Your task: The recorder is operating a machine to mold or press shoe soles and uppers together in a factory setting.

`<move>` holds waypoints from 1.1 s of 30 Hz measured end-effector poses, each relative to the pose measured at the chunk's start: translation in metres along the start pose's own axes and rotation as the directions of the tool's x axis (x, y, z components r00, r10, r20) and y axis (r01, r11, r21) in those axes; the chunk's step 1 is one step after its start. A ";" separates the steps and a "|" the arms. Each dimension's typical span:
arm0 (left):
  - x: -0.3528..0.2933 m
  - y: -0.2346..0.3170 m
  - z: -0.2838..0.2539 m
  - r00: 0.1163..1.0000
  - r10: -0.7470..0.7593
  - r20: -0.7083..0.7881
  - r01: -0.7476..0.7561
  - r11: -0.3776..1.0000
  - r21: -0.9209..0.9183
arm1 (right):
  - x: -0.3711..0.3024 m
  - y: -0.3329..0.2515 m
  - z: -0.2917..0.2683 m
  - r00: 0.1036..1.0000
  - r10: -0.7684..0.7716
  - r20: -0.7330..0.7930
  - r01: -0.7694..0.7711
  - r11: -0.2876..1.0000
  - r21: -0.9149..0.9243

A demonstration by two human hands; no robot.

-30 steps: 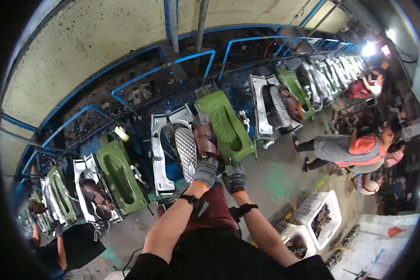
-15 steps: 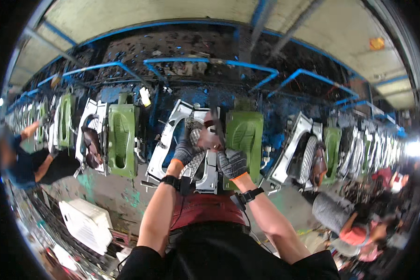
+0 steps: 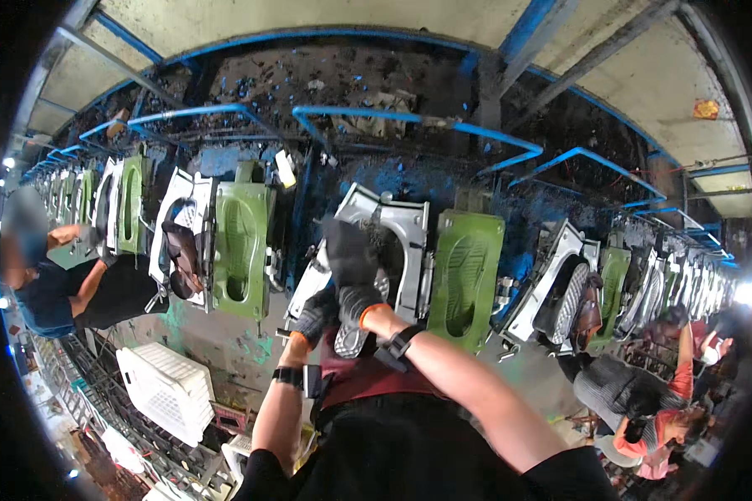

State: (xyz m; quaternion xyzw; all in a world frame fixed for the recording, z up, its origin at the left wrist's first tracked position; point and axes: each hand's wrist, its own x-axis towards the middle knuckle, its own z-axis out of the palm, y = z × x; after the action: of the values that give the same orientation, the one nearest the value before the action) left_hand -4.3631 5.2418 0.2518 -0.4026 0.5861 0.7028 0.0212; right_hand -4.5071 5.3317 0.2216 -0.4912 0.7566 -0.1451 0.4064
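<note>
My right hand [image 3: 360, 306], in a dark grey knit glove with an orange cuff, closes around the lower end of a dark, boot-shaped upper [image 3: 348, 250], blurred by motion. Close beside it on the left, my left hand [image 3: 317, 315], gloved alike, has its fingers curled; what they grip is hidden. Below the hands, near my body, shows a grey textured sole shape [image 3: 351, 340]. Behind the upper stands an open silver shoe mould [image 3: 409, 227], its hollow partly covered by the upper. To the right, a green mould half [image 3: 466, 280] with a ribbed, sole-shaped hollow tilts toward me.
More moulds line the bench both ways, including a green one [image 3: 241, 242] at left and a silver one [image 3: 551, 280] at right, bearing a brown upper. Blue rails [image 3: 418, 119] run behind. A white crate [image 3: 165, 392] stands lower left. Co-workers are at both sides.
The view has shifted left, so the moulds sit farther right. My right hand has crossed leftward to beside my left hand. The dark upper has moved left off the green mould's edge.
</note>
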 end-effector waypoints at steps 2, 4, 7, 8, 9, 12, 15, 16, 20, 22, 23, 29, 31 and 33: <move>0.010 -0.032 -0.004 0.995 -0.018 0.100 0.063 0.879 -0.472 | -0.004 -0.047 -0.053 0.953 0.097 0.287 -0.068 0.992 -0.110; 0.031 -0.042 0.004 0.943 0.301 0.141 -0.255 0.928 -0.272 | -0.013 -0.045 -0.065 0.972 0.191 0.140 -0.137 0.935 -0.328; 0.051 -0.032 0.020 0.980 0.130 0.151 -0.119 0.990 -0.079 | -0.038 -0.016 -0.072 0.965 0.118 -0.235 -0.220 0.850 -0.479; 0.053 -0.045 0.024 0.988 0.118 0.101 -0.113 0.992 -0.056 | -0.041 -0.017 -0.076 0.978 0.137 -0.155 -0.195 0.862 -0.469; 0.053 -0.052 0.031 0.984 0.171 0.059 -0.165 0.982 -0.089 | -0.044 -0.016 -0.078 0.970 0.186 -0.153 -0.237 0.854 -0.463; 0.031 -0.015 0.024 0.980 0.097 0.172 -0.076 0.989 -0.124 | -0.040 -0.016 -0.071 0.961 0.256 -0.107 -0.276 0.841 -0.465; 0.031 -0.035 0.025 0.987 0.123 0.103 -0.090 0.956 -0.279 | -0.030 -0.038 -0.045 0.962 0.271 0.039 -0.226 0.866 -0.446; 0.019 -0.055 0.017 0.991 0.129 0.041 -0.117 0.970 -0.213 | -0.025 -0.048 -0.036 0.951 0.280 0.132 -0.202 0.884 -0.421; -0.001 -0.009 0.012 0.955 -0.267 0.130 0.088 0.672 0.735 | -0.027 0.020 0.080 0.997 0.069 -0.043 -0.079 0.942 -0.326; -0.022 -0.020 0.003 0.983 -0.164 0.079 0.047 0.644 0.764 | -0.032 -0.009 0.082 0.962 0.009 0.273 0.043 0.982 -0.184; -0.022 -0.035 0.006 0.998 0.024 -0.051 0.008 0.841 0.541 | -0.033 -0.011 0.082 0.966 -0.125 0.226 0.148 0.985 -0.087; 0.039 -0.036 0.019 0.914 -0.219 -0.343 0.175 0.972 -0.154 | -0.058 -0.017 -0.014 1.000 -0.028 0.005 0.027 0.988 0.149; 0.039 -0.042 0.031 0.910 -0.157 -0.383 0.069 0.970 -0.233 | -0.053 -0.011 -0.031 0.892 0.376 -0.251 -0.327 0.920 0.214; 0.055 -0.036 0.042 0.928 -0.112 -0.355 -0.012 0.944 -0.329 | -0.037 0.019 -0.016 0.836 0.451 -0.312 -0.406 0.892 0.201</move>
State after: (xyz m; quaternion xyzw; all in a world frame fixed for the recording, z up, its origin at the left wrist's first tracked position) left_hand -4.4043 5.2641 0.1897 -0.5406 0.4447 0.7007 -0.1379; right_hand -4.5242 5.3692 0.2375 -0.2484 0.8966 -0.1834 0.3174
